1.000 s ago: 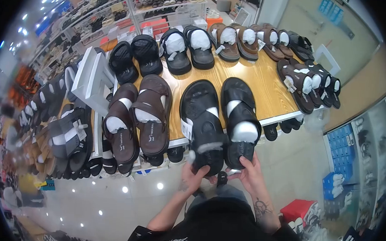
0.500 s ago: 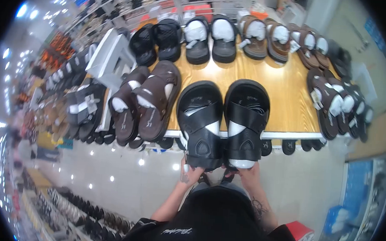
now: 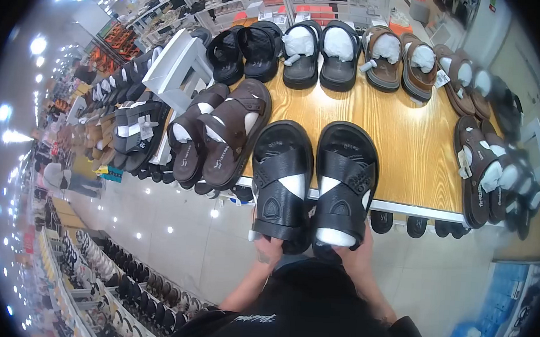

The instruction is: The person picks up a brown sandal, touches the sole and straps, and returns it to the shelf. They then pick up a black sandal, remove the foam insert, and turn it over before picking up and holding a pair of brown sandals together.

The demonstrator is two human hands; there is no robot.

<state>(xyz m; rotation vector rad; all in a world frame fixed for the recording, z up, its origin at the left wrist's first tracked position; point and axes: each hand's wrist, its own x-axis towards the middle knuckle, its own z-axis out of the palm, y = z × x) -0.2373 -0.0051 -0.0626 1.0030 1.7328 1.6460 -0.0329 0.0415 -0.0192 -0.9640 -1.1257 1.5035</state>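
Note:
Two black cross-strap sandals are held side by side, toes pointing away from me, over the front edge of the display table. My left hand [image 3: 269,249] is closed around the heel end of the left sandal [image 3: 278,201]. At the heel of the right sandal [image 3: 343,204], my right hand [image 3: 357,251] grips in the same way, its fingers partly hidden underneath. White paper stuffing shows under the straps of both. Just left of them, a pair of dark brown sandals [image 3: 238,129] rests on the table.
A wood-topped table [image 3: 407,152] with a white front edge carries a back row of black sandals [image 3: 339,55] and brown sandals [image 3: 385,58]. More brown sandals [image 3: 477,175] stand at the right end. A white stand [image 3: 171,70] is at the left. Shoe racks [image 3: 139,290] line the lower left.
My view has turned, so the table sits tilted and further right. The held black sandals appear slightly lower, closer to my body. Both hands keep their hold.

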